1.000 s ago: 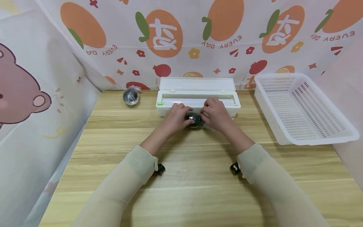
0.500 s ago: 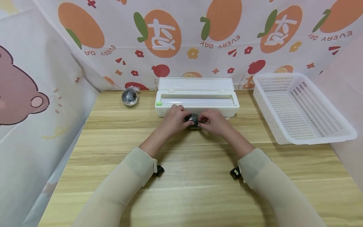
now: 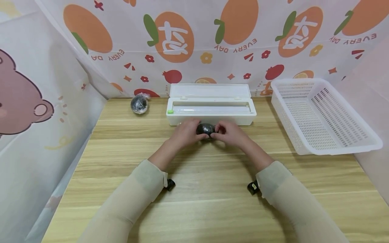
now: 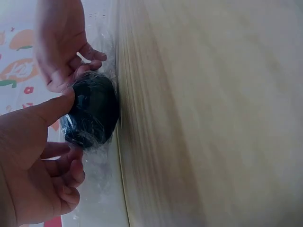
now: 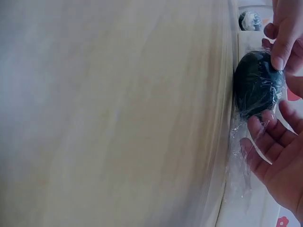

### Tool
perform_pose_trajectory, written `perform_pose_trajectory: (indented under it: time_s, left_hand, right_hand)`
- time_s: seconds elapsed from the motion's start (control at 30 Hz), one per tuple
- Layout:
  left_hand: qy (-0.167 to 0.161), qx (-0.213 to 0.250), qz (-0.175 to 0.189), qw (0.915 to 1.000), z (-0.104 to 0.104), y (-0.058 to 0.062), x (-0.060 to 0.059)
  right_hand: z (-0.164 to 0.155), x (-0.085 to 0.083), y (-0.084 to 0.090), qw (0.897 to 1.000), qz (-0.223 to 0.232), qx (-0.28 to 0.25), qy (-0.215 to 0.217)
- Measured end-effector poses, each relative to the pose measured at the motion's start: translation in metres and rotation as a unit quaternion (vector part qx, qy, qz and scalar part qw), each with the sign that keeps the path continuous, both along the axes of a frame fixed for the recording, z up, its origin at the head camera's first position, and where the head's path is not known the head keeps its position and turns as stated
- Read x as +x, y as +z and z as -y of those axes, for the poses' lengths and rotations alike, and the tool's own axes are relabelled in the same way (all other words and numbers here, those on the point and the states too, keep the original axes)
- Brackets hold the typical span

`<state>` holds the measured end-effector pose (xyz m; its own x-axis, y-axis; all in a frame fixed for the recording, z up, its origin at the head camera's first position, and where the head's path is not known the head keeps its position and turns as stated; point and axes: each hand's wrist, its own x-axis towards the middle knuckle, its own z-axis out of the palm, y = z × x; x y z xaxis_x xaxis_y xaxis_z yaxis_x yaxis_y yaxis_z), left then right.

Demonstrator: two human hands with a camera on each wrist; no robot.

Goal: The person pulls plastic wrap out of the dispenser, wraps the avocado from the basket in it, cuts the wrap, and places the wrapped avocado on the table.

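A dark oval avocado point(image 3: 206, 129) wrapped in clear cling film point(image 5: 241, 161) lies between both hands, just in front of a long white cling film dispenser point(image 3: 211, 118). My left hand point(image 3: 186, 132) holds the avocado's left end, its thumb on the dark surface in the left wrist view. At the other end, my right hand point(image 3: 229, 132) has thumb and fingers bent at the film. Loose film trails past the right fingers in the right wrist view. The dispenser's lid stands raised, and a white roll point(image 3: 211, 109) shows inside. Fingers partly hide the avocado.
Another dark, film-wrapped round item point(image 3: 139, 103) sits at the table's back left. A white perforated plastic basket point(image 3: 326, 118) stands at the right. Fruit-printed cloth point(image 3: 206, 40) hangs behind the wooden table point(image 3: 209, 202).
Both hands have come slightly nearer the front, and more of the avocado shows between them. My right hand has drawn in toward it; film that stretched out to the right is gathered closer.
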<state>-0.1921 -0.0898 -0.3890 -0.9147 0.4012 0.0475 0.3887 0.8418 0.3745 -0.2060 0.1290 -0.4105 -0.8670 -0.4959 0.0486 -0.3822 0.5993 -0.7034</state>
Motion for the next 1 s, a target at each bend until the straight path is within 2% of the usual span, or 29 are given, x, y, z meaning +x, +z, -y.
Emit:
perform_pose_trajectory:
  time_s: [0.17, 0.4, 0.73, 1.0]
  left_hand:
    - [0.017, -0.011, 0.018, 0.9996, -0.0008, -0.0014, 0.0013]
    - [0.055, -0.029, 0.040, 0.9973, -0.0003, -0.0015, 0.0053]
    - [0.090, -0.040, 0.097, 0.9904, 0.0017, 0.0014, 0.0078]
    - [0.106, -0.061, 0.117, 0.9856, 0.0038, 0.0021, 0.0088]
  right_hand:
    - [0.0029, -0.0008, 0.0018, 0.999, 0.030, -0.021, -0.033]
    - [0.0042, -0.0047, 0.0016, 0.999, 0.027, -0.006, -0.034]
    - [0.0008, -0.0062, 0.0028, 0.997, 0.074, -0.019, -0.032]
    - [0.0024, -0.0055, 0.0059, 0.999, 0.040, 0.017, -0.026]
